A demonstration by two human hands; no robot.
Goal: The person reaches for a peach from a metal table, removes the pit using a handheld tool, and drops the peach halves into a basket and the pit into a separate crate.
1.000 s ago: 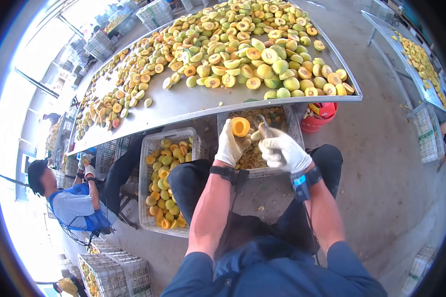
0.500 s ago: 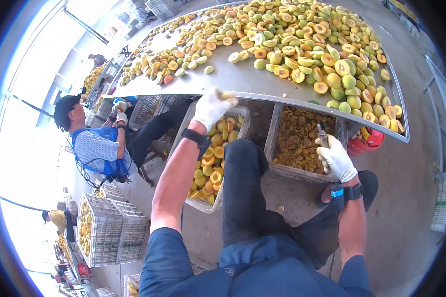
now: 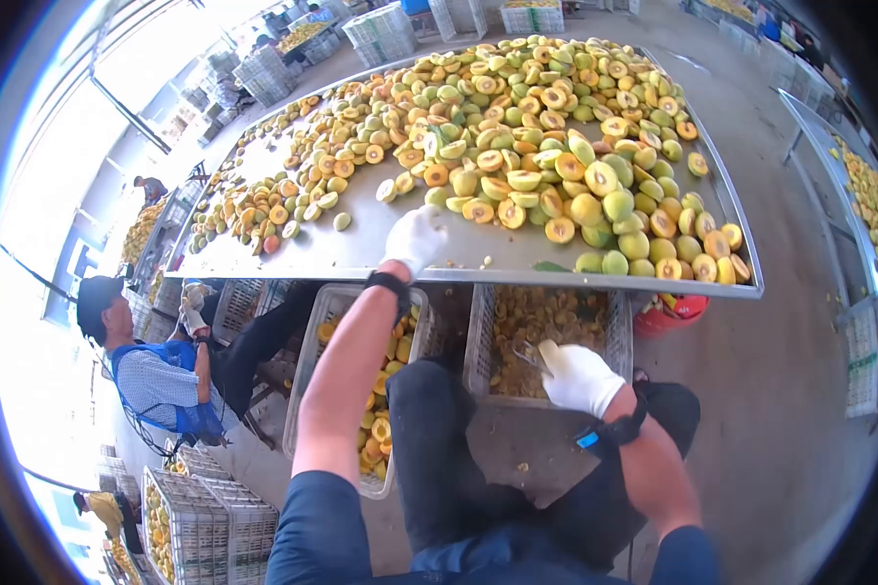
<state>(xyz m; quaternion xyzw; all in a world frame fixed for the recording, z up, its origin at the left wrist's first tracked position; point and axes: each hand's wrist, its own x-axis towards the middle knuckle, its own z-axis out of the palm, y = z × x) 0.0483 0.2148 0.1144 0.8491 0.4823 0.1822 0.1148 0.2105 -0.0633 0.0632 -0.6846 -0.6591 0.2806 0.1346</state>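
Note:
My left hand (image 3: 418,239), in a white glove, is over the near edge of a metal table (image 3: 361,253), just short of the halved yellow-green peaches (image 3: 517,182) heaped there. Its fingers are blurred, and I cannot make out whether they hold anything. My right hand (image 3: 583,380), also gloved, is closed round a small pitting tool (image 3: 531,353) with a metal tip. It is over a crate (image 3: 473,356) of brownish pits and scraps. Under my left forearm stands another crate (image 3: 300,395) holding hollowed peach halves (image 3: 373,444).
A red bucket (image 3: 668,314) is under the table's right end. To my left sits a co-worker (image 3: 161,375) in a blue vest. Stacked crates (image 3: 205,526) stand at lower left. Another table (image 3: 810,146) with fruit is at far right.
My view has shifted, showing more of the far side. My left hand has moved forward over the tabletop; the piece of fruit seen in it earlier is not visible now. My right hand has turned the tool leftward.

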